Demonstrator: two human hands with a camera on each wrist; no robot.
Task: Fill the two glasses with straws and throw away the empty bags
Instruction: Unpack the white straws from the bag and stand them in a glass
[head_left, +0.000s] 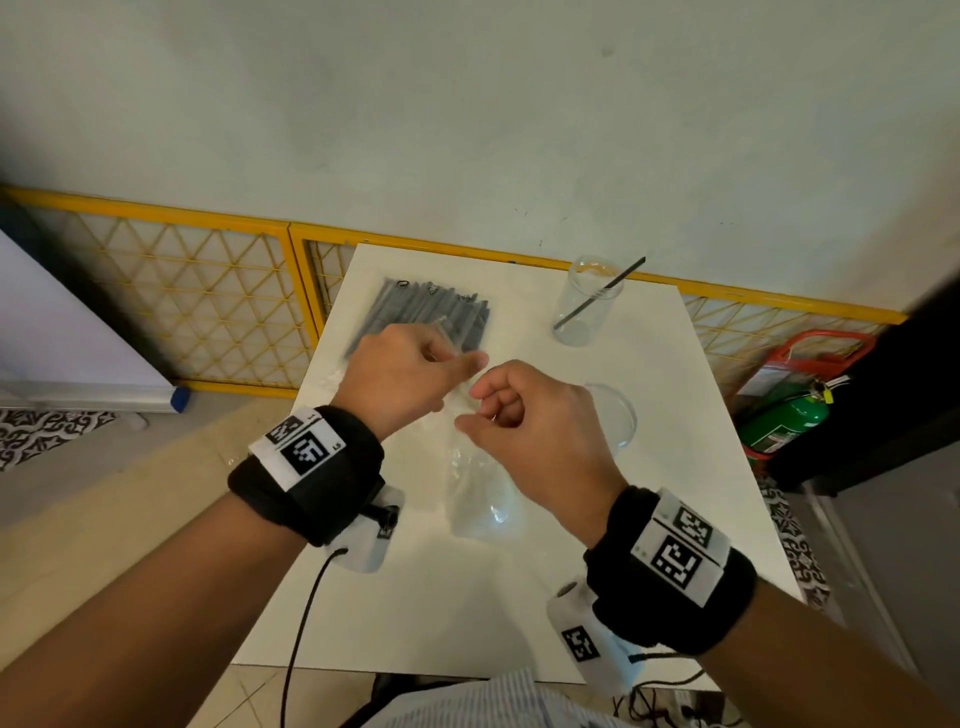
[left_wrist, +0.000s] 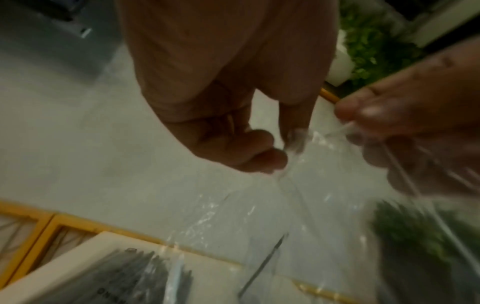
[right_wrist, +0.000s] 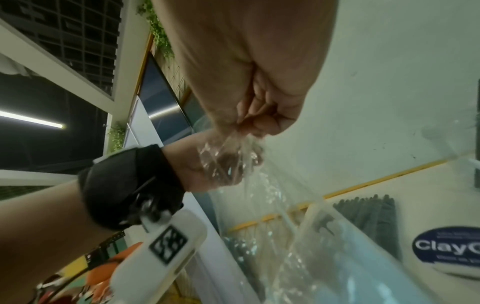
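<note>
Above the middle of the white table (head_left: 467, 613), both hands pinch the top edge of a clear plastic bag (head_left: 478, 493) that hangs down crumpled, with no straws visible inside. My left hand (head_left: 457, 364) grips one side of the edge and my right hand (head_left: 480, 410) grips the other, close together. The left wrist view shows the left fingers (left_wrist: 259, 156) curled on the film (left_wrist: 298, 216). A second bag full of dark straws (head_left: 426, 317) lies at the back left. One glass (head_left: 587, 301) at the back right holds a single black straw (head_left: 602, 296). Another glass (head_left: 618, 415) is partly hidden behind my right hand.
A yellow lattice fence (head_left: 197, 291) runs behind the table against the wall. A green fire extinguisher (head_left: 784, 421) in a red stand sits on the floor to the right. A black cable (head_left: 306, 623) hangs from my left wrist over the table's near edge.
</note>
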